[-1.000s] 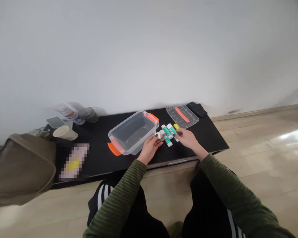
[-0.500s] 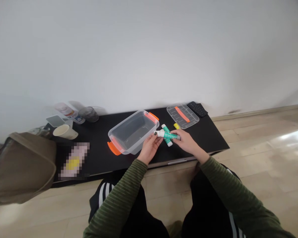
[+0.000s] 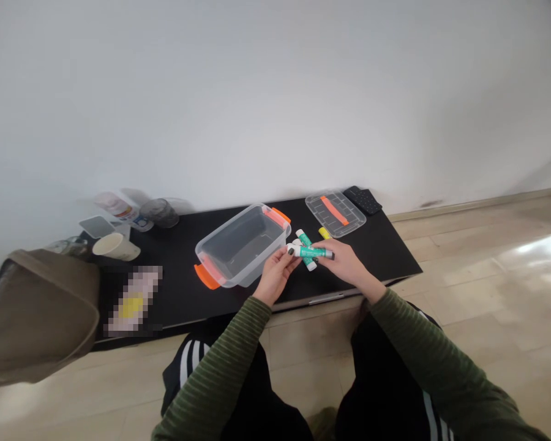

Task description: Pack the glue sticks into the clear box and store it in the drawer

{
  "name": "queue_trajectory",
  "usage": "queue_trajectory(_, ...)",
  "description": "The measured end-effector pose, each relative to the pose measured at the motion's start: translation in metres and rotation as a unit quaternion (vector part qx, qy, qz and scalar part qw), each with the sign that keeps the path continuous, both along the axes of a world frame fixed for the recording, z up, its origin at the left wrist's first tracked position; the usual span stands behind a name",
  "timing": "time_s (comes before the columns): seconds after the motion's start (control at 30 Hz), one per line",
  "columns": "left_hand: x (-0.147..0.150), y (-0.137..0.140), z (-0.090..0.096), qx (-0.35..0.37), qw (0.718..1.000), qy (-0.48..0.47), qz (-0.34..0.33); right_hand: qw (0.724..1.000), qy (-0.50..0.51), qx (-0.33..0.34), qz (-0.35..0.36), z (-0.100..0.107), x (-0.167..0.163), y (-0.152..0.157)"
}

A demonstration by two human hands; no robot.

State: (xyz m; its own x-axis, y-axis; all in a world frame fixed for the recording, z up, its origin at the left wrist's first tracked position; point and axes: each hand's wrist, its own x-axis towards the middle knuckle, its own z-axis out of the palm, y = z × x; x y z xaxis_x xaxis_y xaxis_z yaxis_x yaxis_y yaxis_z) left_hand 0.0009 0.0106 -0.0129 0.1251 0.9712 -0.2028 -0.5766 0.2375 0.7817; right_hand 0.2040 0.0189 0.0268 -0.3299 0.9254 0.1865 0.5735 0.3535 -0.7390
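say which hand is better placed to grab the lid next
Probably the right hand: it is nearer the lid, while the left hand is beside the tub. Both are on the same stick, so the right would likely release it first.

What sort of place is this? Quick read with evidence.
Probably a room in a home or small office: a long black flat-topped table against a plain whitish wall, a smooth beige floor, and a cream-coloured tapered cup on the table.
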Motion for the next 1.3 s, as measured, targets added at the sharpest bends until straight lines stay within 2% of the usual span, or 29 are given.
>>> queue_trajectory(0.17, -0.001, -0.003, 0.004, 0.015, 1.0, 0.009, -0.006, 0.999, 0.025, -0.019, -0.012, -0.003, 0.002, -0.001)
queue_trajectory(0.3, -0.003, -0.004, 0.004, 0.017, 0.999, 0.037, -0.008, 0.996, 0.032, -0.072, -0.029, -0.006, 0.004, 0.0)
queue_trajectory(0.37, -0.003, -0.004, 0.003, 0.017, 0.999, 0.047, -0.014, 0.993, 0.049, -0.108, -0.013, -0.008, 0.005, 0.001)
queue_trajectory(0.43, -0.004, -0.004, 0.003, 0.015, 0.999, 0.047, -0.022, 0.982, 0.089, -0.164, 0.023, -0.01, 0.007, 0.003)
queue_trajectory(0.53, -0.004, -0.003, 0.004, 0.008, 0.998, 0.047, -0.035, 0.95, 0.16, -0.257, 0.077, -0.014, 0.011, 0.006)
queue_trajectory(0.67, -0.002, -0.003, 0.004, 0.005, 0.998, 0.051, -0.046, 0.927, 0.196, -0.307, 0.087, -0.017, 0.014, 0.009)
queue_trajectory(0.77, 0.003, -0.002, 0.002, 0.019, 0.997, 0.065, -0.024, 0.932, 0.189, -0.3, 0.07, -0.016, 0.015, 0.013)
queue_trajectory(0.83, 0.005, 0.002, -0.001, 0.028, 0.995, 0.095, 0.007, 0.947, 0.155, -0.276, 0.052, -0.014, 0.015, 0.016)
queue_trajectory(0.9, 0.006, 0.009, -0.007, 0.034, 0.987, 0.151, 0.038, 0.971, 0.088, -0.224, 0.011, -0.013, 0.014, 0.019)
queue_trajectory(0.97, 0.004, 0.017, -0.013, 0.037, 0.969, 0.235, 0.062, 0.986, -0.008, -0.153, -0.065, -0.013, 0.013, 0.022)
queue_trajectory(1.03, 0.003, 0.024, -0.02, 0.036, 0.942, 0.328, 0.06, 0.978, -0.106, -0.1, -0.148, -0.014, 0.012, 0.026)
queue_trajectory(1.1, 0.003, 0.028, -0.027, 0.047, 0.913, 0.402, 0.045, 0.96, -0.18, -0.08, -0.2, -0.015, 0.011, 0.029)
queue_trajectory(1.2, 0.005, 0.027, -0.033, 0.104, 0.873, 0.475, 0.035, 0.942, -0.247, -0.069, -0.216, -0.018, 0.008, 0.035)
queue_trajectory(1.3, 0.006, 0.022, -0.034, 0.155, 0.816, 0.557, 0.012, 0.929, -0.295, -0.062, -0.214, -0.022, 0.005, 0.04)
